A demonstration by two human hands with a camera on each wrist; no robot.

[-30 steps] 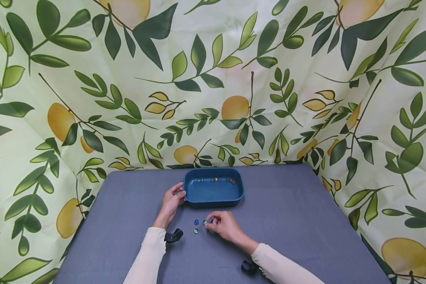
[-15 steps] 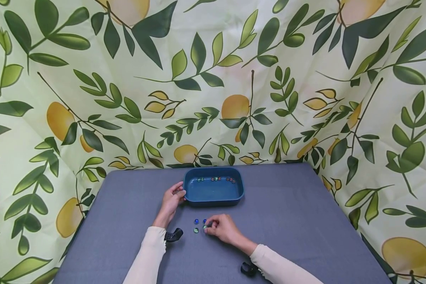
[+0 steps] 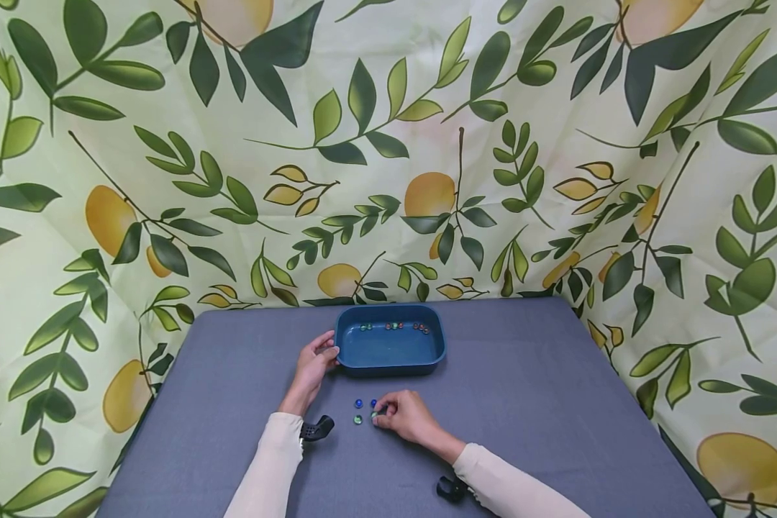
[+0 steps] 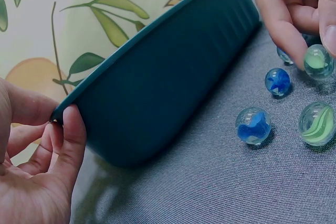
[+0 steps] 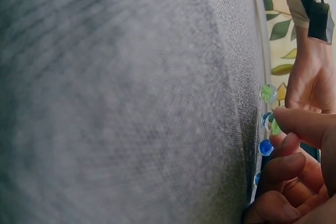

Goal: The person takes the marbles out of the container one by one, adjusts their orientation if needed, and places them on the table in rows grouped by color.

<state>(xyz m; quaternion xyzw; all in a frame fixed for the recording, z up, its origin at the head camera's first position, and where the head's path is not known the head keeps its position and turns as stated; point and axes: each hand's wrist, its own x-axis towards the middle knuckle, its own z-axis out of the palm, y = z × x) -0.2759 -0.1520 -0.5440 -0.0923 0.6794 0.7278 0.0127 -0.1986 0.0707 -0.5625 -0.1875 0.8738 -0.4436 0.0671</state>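
My left hand (image 3: 312,367) grips the left end of a dark blue rectangular tub (image 3: 388,372), thumb outside the rim, as the left wrist view shows. Between the thumb and fingertip of my right hand (image 3: 409,415) is a clear marble with a green swirl (image 4: 318,62), held close over the cloth. To its left on the table lie another green-swirl marble (image 4: 317,124) and a blue-swirl marble (image 4: 254,126). A smaller-looking blue marble (image 4: 277,82) sits just beyond the right fingertips. Farther back, one more blue marble (image 4: 284,56) is partly hidden by the fingers.
Inside the tub, several small red and green marbles (image 3: 394,326) lie along the far wall. Grey cloth (image 3: 511,403) covers the table. A leaf-and-fruit printed curtain (image 3: 388,180) rises behind it and at both sides.
Since one second ago my right hand has shifted slightly toward me with the green marble, exposing a blue marble by its fingertips. Over the last half second it barely moves. The left hand stays on the tub.
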